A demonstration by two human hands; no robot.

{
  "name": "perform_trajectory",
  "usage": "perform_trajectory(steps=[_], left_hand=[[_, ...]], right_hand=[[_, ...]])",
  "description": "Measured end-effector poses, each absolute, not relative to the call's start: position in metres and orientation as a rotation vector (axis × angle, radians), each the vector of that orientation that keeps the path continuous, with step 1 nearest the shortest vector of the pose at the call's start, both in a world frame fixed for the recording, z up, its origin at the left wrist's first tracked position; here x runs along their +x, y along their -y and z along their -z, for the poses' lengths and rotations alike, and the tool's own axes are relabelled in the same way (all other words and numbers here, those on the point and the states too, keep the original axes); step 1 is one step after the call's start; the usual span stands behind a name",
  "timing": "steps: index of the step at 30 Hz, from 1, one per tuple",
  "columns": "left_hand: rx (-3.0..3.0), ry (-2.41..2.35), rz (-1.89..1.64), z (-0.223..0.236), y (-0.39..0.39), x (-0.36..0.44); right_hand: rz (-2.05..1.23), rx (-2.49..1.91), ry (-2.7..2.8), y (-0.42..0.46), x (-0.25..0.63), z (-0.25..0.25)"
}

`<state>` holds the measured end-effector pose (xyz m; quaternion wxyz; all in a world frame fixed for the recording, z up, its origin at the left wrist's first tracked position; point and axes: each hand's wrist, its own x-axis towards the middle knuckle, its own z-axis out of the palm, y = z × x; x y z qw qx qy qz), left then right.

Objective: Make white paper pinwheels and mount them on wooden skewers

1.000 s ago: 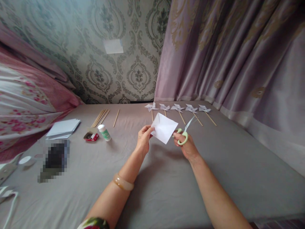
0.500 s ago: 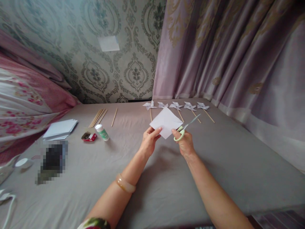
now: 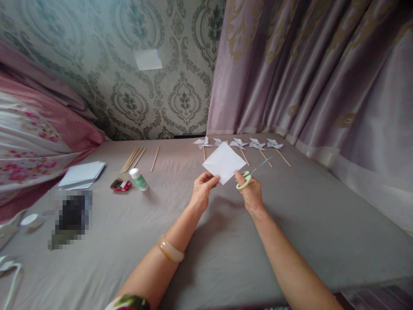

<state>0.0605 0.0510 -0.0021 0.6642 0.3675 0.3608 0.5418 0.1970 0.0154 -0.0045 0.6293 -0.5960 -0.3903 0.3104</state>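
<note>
My left hand [image 3: 204, 188] pinches the lower left edge of a white square sheet of paper [image 3: 224, 162], held up with one corner pointing toward me. Light green scissors [image 3: 247, 180] are in my right hand [image 3: 251, 189], their blades pointing up and to the right, away from the paper. My right thumb is close to the sheet's lower right edge; I cannot tell whether it touches. Behind the sheet lies a row of several white paper pinwheels [image 3: 257, 144] on wooden sticks, one partly hidden by the paper.
To the left are loose wooden sticks [image 3: 132, 159], a single stick [image 3: 155, 159], a small red box [image 3: 120, 185], a white and green bottle [image 3: 138, 179] and a stack of white paper [image 3: 82, 174]. A white cable [image 3: 14, 280] runs along the left edge.
The paper has turned between my hands and now shows a fresh corner toward me. My right hand has come close to it and then drawn slightly back, scissors still held.
</note>
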Motion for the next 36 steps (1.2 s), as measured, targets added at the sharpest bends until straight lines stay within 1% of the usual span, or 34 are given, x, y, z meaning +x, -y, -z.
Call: perform_trajectory(steps=[5, 8, 11, 20, 36], left_hand=[[0.715, -0.808, -1.315, -0.016, -0.060, 0.047], [0.685, -0.790, -1.355, -0.025, -0.062, 0.040], [0.667, -0.783, -1.372, -0.029, -0.062, 0.036], [0.682, -0.799, -1.351, -0.026, -0.056, 0.044], [0.654, -0.780, -1.384, -0.026, -0.052, 0.048]], right_hand=[[-0.978, -1.467, 1.425, -0.005, 0.195, 0.000], [-1.007, -1.397, 1.686, 0.001, 0.185, -0.003], [-0.979, -1.370, 1.801, 0.005, 0.177, -0.003], [-0.980, -1.392, 1.864, 0.006, 0.174, 0.002], [-0.991, -1.483, 1.759, 0.005, 0.173, 0.003]])
